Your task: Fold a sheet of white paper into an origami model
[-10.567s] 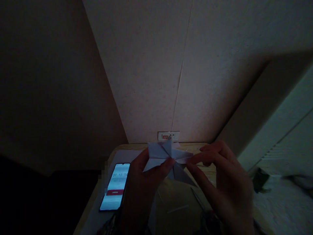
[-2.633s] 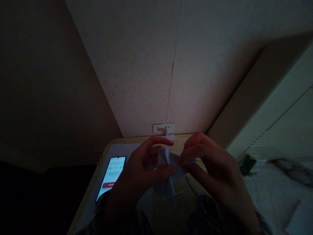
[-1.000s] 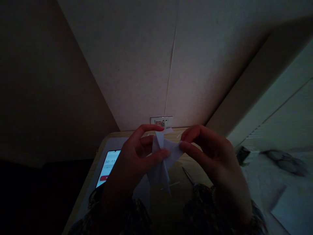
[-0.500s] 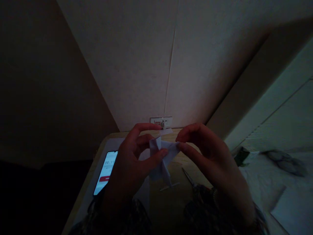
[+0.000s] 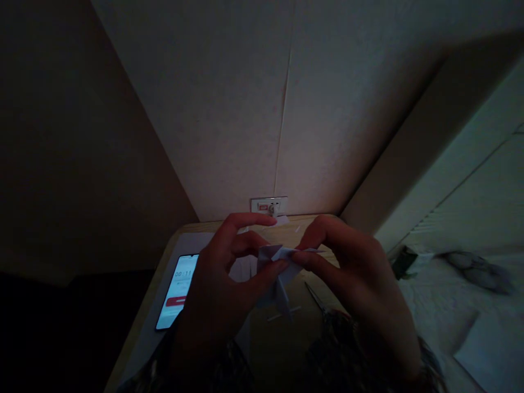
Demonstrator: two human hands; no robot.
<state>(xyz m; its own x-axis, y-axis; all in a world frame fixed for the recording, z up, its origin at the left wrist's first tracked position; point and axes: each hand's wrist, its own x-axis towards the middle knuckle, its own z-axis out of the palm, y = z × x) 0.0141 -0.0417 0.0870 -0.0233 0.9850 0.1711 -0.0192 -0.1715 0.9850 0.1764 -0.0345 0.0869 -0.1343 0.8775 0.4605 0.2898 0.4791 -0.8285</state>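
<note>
A folded piece of white paper (image 5: pixel 282 292), with several creased flaps, is held above the small wooden table (image 5: pixel 301 322). My left hand (image 5: pixel 233 273) grips its left side between thumb and fingers, with the index finger stretched out above. At the upper right, my right hand (image 5: pixel 347 265) pinches a flap between thumb and index finger. Part of the paper is hidden behind my fingers. Below my right hand lie scissors (image 5: pixel 321 303), their blades pointing up and left and their handles in dark shadow. A thin white strip (image 5: pixel 297 309) rests on the table under the folded paper.
Left of my left hand, a phone (image 5: pixel 176 295) with a lit timer lies on a white sheet (image 5: pixel 143 344). A wall socket (image 5: pixel 262 206) with a plug is behind the table. Small paper scraps (image 5: pixel 282 220) lie near the wall. Pale cloth (image 5: pixel 442 305) spreads at the right.
My right hand has shifted its pinch inward along the paper, closer to my left thumb. The paper has tilted and its upper flap now lies flatter.
</note>
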